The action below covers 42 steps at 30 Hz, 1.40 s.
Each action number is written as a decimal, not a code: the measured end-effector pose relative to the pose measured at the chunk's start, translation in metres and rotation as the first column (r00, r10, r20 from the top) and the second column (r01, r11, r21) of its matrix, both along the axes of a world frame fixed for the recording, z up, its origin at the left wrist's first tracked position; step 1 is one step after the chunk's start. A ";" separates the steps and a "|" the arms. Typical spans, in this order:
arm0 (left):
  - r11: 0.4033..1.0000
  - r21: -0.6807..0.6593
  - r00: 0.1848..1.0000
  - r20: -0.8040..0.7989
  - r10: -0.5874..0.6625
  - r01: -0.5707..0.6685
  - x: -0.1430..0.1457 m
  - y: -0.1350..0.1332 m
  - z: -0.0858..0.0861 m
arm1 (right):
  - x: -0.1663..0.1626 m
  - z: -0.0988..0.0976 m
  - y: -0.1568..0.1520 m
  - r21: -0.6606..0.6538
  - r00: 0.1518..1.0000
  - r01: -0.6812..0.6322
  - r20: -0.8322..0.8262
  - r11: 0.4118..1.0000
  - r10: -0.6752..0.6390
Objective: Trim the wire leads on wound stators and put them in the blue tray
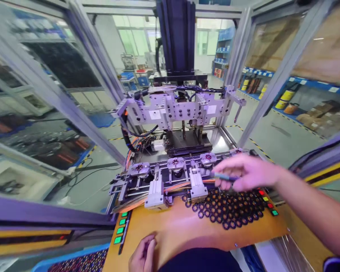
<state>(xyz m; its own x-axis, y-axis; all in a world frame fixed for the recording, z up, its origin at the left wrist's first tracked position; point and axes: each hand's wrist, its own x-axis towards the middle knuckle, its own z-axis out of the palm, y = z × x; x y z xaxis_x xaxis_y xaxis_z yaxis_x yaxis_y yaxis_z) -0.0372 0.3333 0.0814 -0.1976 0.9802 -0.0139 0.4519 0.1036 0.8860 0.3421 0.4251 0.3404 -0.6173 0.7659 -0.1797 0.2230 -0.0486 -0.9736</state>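
My right hand (243, 173) reaches forward over a pile of small black ring-shaped parts with copper windings (229, 207) on the orange worktop (170, 226). Its fingers are pinched on a thin blue-green tool (223, 176) that points left toward the machine's fixtures. My left hand (143, 255) rests at the worktop's near edge with its fingers curled shut; what they hold, if anything, is hidden. Three round fixtures (175, 163) in a row each carry one wound part, just beyond the pile.
A grey press-like machine head (178, 107) hangs above the fixtures inside a glazed aluminium frame. Green buttons (120, 229) line the worktop's left edge, coloured buttons (268, 202) its right. A blue bin of parts (79, 262) sits at lower left.
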 end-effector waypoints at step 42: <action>0.840 0.049 0.564 -0.762 -0.318 0.540 -0.043 0.217 0.178 | -0.118 -0.044 0.108 0.669 0.616 -0.555 0.730 0.494 -0.297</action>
<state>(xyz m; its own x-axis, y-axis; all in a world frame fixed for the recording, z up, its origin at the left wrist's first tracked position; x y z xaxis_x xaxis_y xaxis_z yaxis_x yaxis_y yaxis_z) -0.0797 0.5505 0.2590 0.4088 0.8928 0.1891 0.8645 -0.4452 0.2334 0.2240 0.5329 0.2962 -0.7049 0.7084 0.0369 0.7087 0.7055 -0.0053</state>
